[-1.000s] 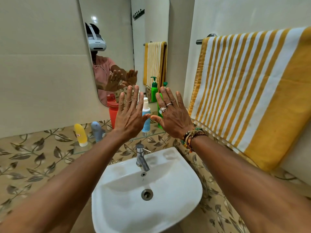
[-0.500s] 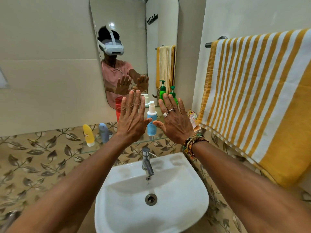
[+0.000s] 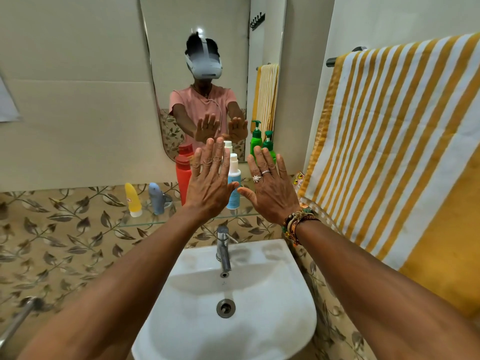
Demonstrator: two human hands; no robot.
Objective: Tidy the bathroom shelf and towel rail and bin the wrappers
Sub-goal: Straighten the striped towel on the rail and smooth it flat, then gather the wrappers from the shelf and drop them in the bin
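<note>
Shelf (image 3: 187, 220) clutter stood untouched behind my left hand (image 3: 209, 189) and right hand (image 3: 272, 193), both spread flat and empty; wrappers (image 3: 298, 178) at its right end likely came next.

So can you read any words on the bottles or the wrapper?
None can be read.
Yellow bottle: small red label, too blurred.
White and blue bottle: print too small, partly behind the hands.
Wrapper beside the towel: only yellow and red pattern shows.
</note>
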